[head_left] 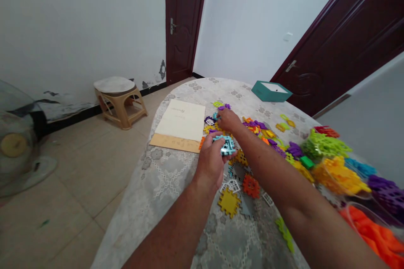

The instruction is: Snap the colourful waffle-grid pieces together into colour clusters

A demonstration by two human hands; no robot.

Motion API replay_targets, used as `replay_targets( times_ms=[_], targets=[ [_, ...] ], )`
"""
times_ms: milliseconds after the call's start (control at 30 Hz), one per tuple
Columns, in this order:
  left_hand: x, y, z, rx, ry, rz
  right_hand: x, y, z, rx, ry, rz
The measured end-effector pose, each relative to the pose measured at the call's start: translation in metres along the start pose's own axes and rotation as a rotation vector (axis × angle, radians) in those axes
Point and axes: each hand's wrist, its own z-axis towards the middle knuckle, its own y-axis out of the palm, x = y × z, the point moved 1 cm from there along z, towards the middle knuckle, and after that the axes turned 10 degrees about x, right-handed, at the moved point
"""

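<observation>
My left hand (212,157) is closed around light blue interlocking building pieces (227,146), notched along the edges and apparently stacked, with a window-like pattern on top. Farther forward, my right hand (230,120) reaches down to the loose pieces with its fingers curled together. A small teal piece (216,115) shows right at those fingertips; whether they grip it is hidden. Close by lie a dark purple piece with a white window insert (209,121) and a purple piece (224,107). Below my hands are a yellow square piece (229,202), an orange one (251,185) and white window frames (234,185).
A cream sheet with a tan strip (176,142) lies to the left on the round, cloth-covered table (170,176). Heaps of green (325,145), yellow (342,174) and orange pieces (375,233) crowd the right side. A teal box (271,91) stands at the back.
</observation>
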Motion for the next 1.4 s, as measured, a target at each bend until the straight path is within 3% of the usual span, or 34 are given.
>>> replay_targets(
  times_ms=[300, 467, 600, 733, 833, 1033, 1200, 1400],
  targets=[
    [-0.004, -0.001, 0.002, -0.012, 0.009, -0.008, -0.001, -0.005, -0.023, 0.034, 0.019, -0.046],
    [-0.005, -0.001, 0.005, -0.016, 0.003, 0.017, 0.017, -0.017, -0.051, 0.226, 0.132, 0.164],
    [-0.008, 0.001, 0.005, -0.023, -0.017, 0.032, 0.034, -0.033, -0.095, 0.394, 0.368, 0.630],
    [-0.014, 0.000, 0.004, -0.036, -0.065, 0.058, 0.034, -0.050, -0.157, 0.314, 0.650, 1.412],
    [-0.017, 0.000, 0.003, -0.078, -0.103, 0.086, 0.026, -0.062, -0.199, 0.217, 0.748, 1.674],
    [-0.020, 0.000, 0.000, -0.179, -0.159, 0.123, 0.014, -0.061, -0.246, 0.165, 0.786, 1.696],
    [-0.028, -0.001, -0.003, -0.252, -0.168, 0.199, 0.011, -0.042, -0.255, 0.106, 0.733, 1.687],
    [-0.035, -0.002, -0.008, -0.331, -0.140, 0.359, 0.011, -0.036, -0.256, 0.235, 0.694, 1.526]
  ],
)
